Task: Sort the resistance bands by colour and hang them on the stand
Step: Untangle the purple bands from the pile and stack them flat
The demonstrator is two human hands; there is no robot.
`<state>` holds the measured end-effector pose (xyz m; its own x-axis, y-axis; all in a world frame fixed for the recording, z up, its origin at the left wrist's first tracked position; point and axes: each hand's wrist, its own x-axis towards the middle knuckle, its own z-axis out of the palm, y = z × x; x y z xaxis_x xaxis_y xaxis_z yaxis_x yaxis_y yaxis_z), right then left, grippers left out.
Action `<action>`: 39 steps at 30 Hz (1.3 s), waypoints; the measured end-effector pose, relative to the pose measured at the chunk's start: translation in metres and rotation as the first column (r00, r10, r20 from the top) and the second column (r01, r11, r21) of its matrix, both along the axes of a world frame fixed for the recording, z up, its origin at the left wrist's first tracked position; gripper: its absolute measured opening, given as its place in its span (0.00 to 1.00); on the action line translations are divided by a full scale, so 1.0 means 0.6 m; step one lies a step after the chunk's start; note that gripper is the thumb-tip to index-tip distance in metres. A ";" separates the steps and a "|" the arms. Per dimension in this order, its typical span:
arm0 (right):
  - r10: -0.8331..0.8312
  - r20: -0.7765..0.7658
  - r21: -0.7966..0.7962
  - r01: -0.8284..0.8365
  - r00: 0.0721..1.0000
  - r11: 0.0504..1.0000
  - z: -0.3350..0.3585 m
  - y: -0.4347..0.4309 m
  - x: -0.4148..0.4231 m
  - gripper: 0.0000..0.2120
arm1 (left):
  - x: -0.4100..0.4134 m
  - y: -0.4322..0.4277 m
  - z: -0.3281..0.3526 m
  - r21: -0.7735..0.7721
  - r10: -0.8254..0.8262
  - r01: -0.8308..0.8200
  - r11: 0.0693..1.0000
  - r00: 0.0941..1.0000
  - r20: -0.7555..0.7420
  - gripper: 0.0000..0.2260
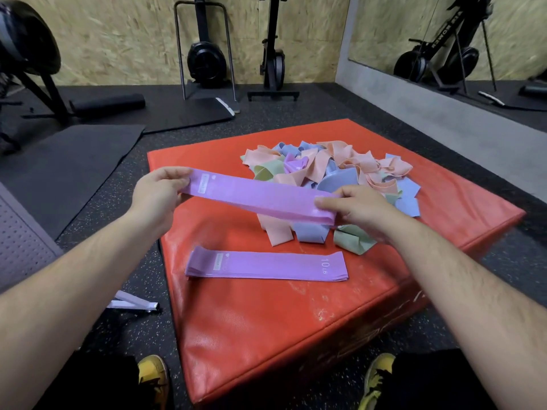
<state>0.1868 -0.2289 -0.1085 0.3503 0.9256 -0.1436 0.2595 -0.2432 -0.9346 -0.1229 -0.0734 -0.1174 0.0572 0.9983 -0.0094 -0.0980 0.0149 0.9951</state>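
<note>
**Sorting of resistance bands, head view.** The left hand [158, 192], at centre left of the frame, pinches one end of a purple band [254, 198] between thumb and fingers. The right hand [359, 210], at centre right, grips the opposite end, with its fingers laid over the top face of the band. The band is held flat and nearly level between the two hands, above the surface and not touching it. A pale printed label shows near the end held by the left hand.

Directly below the held band, toward the bottom of the frame, a stack of purple bands [266, 267] lies flat on the red padded surface [266, 329]. The bands lie with their edges aligned, and the top one is marked "10 LB" at its right end. Behind the hands, toward the upper right of the surface, lies an unsorted pile of bands [334, 170] in peach, blue, green and purple, folded and tangled over one another. The right hand partly covers the near edge of this pile.

The surface rests on a dark speckled floor [370, 113]. Two yellow shoes [152, 372] appear at the bottom edge, one on each side of the near corner of the surface. Dark mats [74, 170] lie on the floor at the left. Exercise machines [207, 57] stand against a chipboard wall [118, 39] along the top of the frame, and a mirror [444, 34] occupies the upper right.
</note>
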 end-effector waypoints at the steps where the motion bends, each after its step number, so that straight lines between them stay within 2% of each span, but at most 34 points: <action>1: -0.015 -0.067 0.017 0.016 0.998 1.000 0.002 -0.004 -0.001 0.14 | -0.003 -0.003 -0.003 -0.011 -0.006 0.005 1.000 1.000 -0.021 0.12; 3: -0.030 -0.163 0.037 0.036 0.986 0.999 0.008 -0.014 -0.006 0.12 | -0.008 -0.011 -0.008 -0.023 -0.029 0.028 0.999 0.998 -0.049 0.13; 6: -0.047 -0.163 0.018 0.051 0.985 0.999 0.006 -0.031 -0.010 0.06 | -0.017 -0.025 -0.012 -0.018 -0.050 0.048 0.999 0.994 -0.100 0.13; 12: -0.074 0.000 -0.002 0.074 0.997 0.997 -0.014 -0.045 0.003 0.14 | -0.035 -0.052 -0.028 -0.070 -0.098 0.083 0.994 0.963 -0.252 0.10; 16: -0.021 0.112 -0.130 0.035 0.993 0.991 -0.038 -0.054 0.011 0.04 | -0.042 -0.074 -0.049 -0.112 -0.152 0.117 0.987 0.906 -0.395 0.07; 20: 0.056 0.289 -0.218 0.009 0.956 0.976 -0.064 -0.067 0.004 0.01 | -0.051 -0.088 -0.076 -0.118 -0.182 0.140 0.983 0.836 -0.518 0.06; 22: 0.106 0.339 -0.276 -0.009 0.935 0.961 -0.072 -0.072 -0.003 0.05 | -0.055 -0.092 -0.087 -0.094 -0.183 0.159 0.983 0.779 -0.599 0.06; 24: 0.116 0.320 -0.307 -0.013 0.940 0.952 -0.082 -0.073 -0.008 0.11 | -0.057 -0.095 -0.095 -0.049 -0.160 0.171 0.984 0.727 -0.668 0.06; 27: 0.110 0.363 -0.290 0.000 0.925 0.957 -0.090 -0.075 -0.012 0.12 | -0.061 -0.098 -0.104 -0.024 -0.150 0.187 0.982 0.700 -0.698 0.05; 32: 0.143 0.437 -0.271 -0.021 0.888 0.962 -0.097 -0.074 -0.017 0.10 | -0.065 -0.100 -0.116 0.029 -0.119 0.213 0.977 0.646 -0.754 0.05; 39: 0.194 0.620 -0.291 -0.007 0.760 0.957 -0.105 -0.070 -0.019 0.03 | -0.060 -0.103 -0.119 0.090 -0.084 0.297 0.951 0.525 -0.847 0.01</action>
<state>0.1755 -0.2709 -0.1713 0.3531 0.9224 -0.1567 0.8063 -0.3850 -0.4490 -0.1590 -0.1351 -0.1888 0.3193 0.9470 0.0362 0.7467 -0.2750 0.6056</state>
